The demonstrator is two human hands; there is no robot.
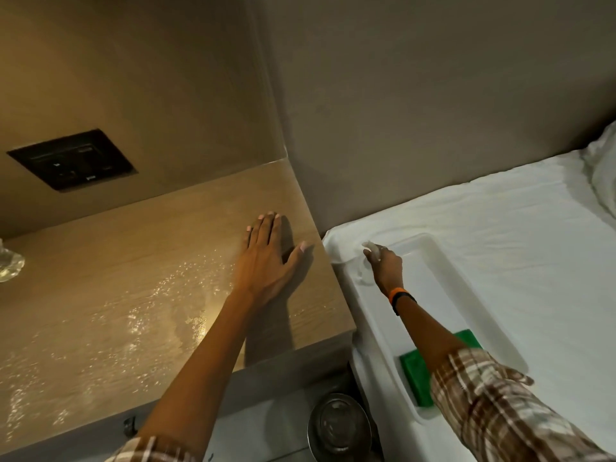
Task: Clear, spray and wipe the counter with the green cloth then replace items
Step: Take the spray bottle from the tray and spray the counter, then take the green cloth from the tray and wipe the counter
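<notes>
The wooden counter (133, 261) is speckled with wet droplets across its middle and left. My left hand (266, 258) lies flat on its right end, palm down, fingers spread, holding nothing. To the right, a white tray (443, 271) rests on the bed. My right hand (385, 266) reaches into the tray's far end and is closed around a pale, see-through spray bottle (368, 246), whose white top sticks out past the fingers. The folded green cloth (416, 375) lies in the near end of the tray, partly hidden under my right forearm.
A dark socket panel (73, 160) sits in the wall behind the counter. A clear glass object (10, 265) stands at the counter's left edge. A round metal lid (340, 425) is on the floor below. The white-sheeted bed (516, 221) and a pillow (605, 168) fill the right.
</notes>
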